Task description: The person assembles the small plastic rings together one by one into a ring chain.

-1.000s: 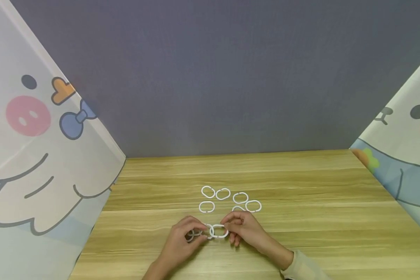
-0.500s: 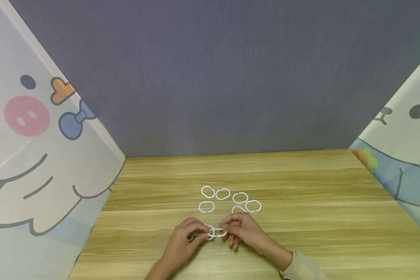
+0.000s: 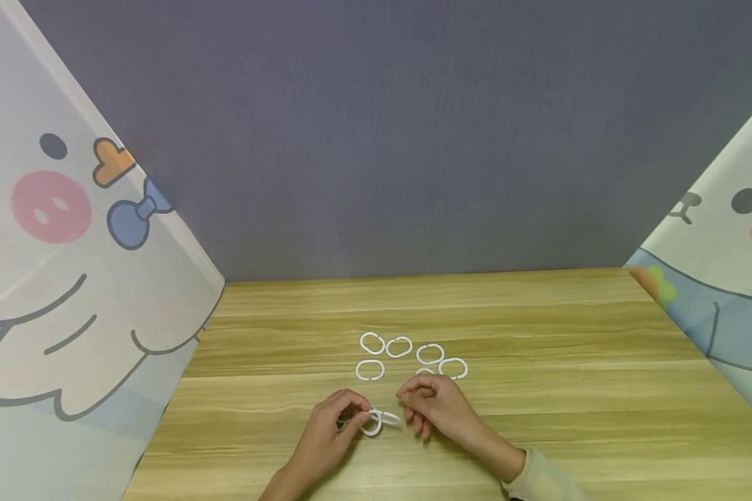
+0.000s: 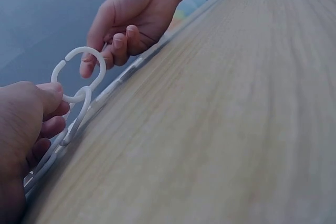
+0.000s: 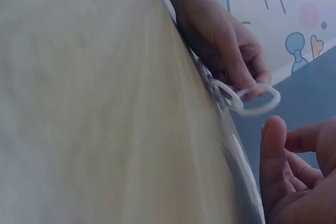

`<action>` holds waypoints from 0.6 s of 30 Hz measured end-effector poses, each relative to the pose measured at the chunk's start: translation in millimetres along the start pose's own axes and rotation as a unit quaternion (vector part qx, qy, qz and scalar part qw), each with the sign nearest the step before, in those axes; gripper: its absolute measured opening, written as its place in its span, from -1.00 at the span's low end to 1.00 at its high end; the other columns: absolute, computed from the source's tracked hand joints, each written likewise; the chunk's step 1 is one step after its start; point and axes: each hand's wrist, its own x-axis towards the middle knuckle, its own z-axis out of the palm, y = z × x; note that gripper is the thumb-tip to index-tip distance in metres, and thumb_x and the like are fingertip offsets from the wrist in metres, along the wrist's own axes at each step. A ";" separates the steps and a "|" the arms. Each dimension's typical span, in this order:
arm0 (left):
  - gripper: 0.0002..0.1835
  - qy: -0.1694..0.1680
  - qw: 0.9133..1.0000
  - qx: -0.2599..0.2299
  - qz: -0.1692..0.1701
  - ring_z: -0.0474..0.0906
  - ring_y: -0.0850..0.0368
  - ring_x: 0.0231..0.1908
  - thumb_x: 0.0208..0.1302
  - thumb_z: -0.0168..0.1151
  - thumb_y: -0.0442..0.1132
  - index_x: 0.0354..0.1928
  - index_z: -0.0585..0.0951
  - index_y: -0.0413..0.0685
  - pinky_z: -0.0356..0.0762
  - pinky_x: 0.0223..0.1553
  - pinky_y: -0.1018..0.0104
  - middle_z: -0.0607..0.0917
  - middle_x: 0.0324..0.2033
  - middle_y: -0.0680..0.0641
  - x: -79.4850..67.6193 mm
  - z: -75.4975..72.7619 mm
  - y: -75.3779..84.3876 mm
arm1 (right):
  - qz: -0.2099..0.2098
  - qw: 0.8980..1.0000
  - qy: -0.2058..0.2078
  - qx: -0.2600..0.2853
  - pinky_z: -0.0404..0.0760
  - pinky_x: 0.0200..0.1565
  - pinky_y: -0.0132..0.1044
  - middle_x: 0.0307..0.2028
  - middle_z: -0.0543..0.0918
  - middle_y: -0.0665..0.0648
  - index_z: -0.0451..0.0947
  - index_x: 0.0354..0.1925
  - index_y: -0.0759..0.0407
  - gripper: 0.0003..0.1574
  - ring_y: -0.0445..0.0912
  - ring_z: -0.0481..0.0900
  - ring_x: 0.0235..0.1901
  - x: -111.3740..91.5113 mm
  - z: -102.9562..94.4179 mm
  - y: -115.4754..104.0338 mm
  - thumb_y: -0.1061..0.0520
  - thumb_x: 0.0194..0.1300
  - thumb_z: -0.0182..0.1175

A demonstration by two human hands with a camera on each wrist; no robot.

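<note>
My left hand [image 3: 332, 421] pinches a white plastic oval chain link [image 4: 84, 50] between thumb and forefinger. That link has a narrow split in its rim and is raised over the table. Through it passes a second white link [image 4: 84, 111], which hangs down with more linked ovals below it, partly hidden by the left fingers. My right hand [image 3: 441, 410] is a little to the right of the pinched link, fingers loosely bent and holding nothing. In the right wrist view a gap shows between the right thumb [image 5: 274, 135] and the link.
Several loose white links lie on the wood-grain table [image 3: 539, 327] just beyond the hands, such as one link [image 3: 370, 360] behind the left hand. Another link [image 3: 425, 371] is partly covered by the right hand. A grey panel [image 3: 376, 139] rises at the back, with cartoon-printed panels at both sides.
The right hand has let go of the end link and drawn slightly right. The link has tilted and now is held by the left hand alone.
</note>
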 end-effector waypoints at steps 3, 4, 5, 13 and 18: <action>-0.83 0.002 1.000 0.003 -0.003 0.60 0.38 -0.26 0.45 0.47 -0.35 -0.12 0.71 0.11 0.69 -0.25 0.38 0.74 -0.22 0.20 -0.7 -0.5 0.2 | -0.010 0.999 0.027 -0.035 0.61 -0.60 -0.43 -0.42 0.75 0.21 0.67 0.03 0.52 -0.73 -0.23 0.61 -0.62 1.3 -4.6 -2.7 0.26 0.59 0.30; -0.84 0.003 1.000 0.005 -0.003 0.59 0.38 -0.26 0.45 0.48 -0.35 -0.12 0.71 0.10 0.68 -0.25 0.39 0.74 -0.23 0.20 -0.9 -0.4 0.4 | -0.014 0.998 0.038 -0.051 0.59 -0.61 -0.43 -0.42 0.74 0.21 0.68 0.03 0.49 -0.76 -0.22 0.60 -0.63 2.0 -6.7 -3.5 0.27 0.58 0.31; -0.84 0.004 1.000 0.005 -0.002 0.59 0.38 -0.26 0.44 0.48 -0.36 -0.12 0.72 0.08 0.67 -0.26 0.39 0.73 -0.24 0.20 -0.9 -0.4 0.8 | -0.019 0.996 0.051 -0.069 0.56 -0.63 -0.44 -0.44 0.73 0.21 0.69 0.02 0.47 -0.79 -0.22 0.58 -0.65 2.7 -9.0 -4.2 0.29 0.56 0.31; -0.85 0.001 1.000 0.000 -0.023 0.55 0.39 -0.30 0.46 0.49 -0.31 -0.13 0.71 0.12 0.63 -0.31 0.41 0.70 -0.27 0.24 -0.5 0.0 1.4 | -0.075 0.958 0.148 -0.232 0.51 -0.55 -0.42 -0.37 0.75 0.01 0.81 -0.09 0.26 -0.87 -0.29 0.53 -0.60 8.1 -30.1 -9.1 0.36 0.40 0.45; -0.89 0.007 1.000 0.000 -0.021 0.54 0.40 -0.33 0.45 0.48 -0.33 -0.14 0.72 0.03 0.61 -0.35 0.41 0.68 -0.30 0.24 -0.2 0.6 0.0 | -0.079 0.930 0.171 -0.317 0.44 -0.47 -0.40 -0.37 0.74 -0.07 0.84 -0.15 0.16 -0.81 -0.32 0.43 -0.55 7.8 -39.4 -11.4 0.37 0.31 0.52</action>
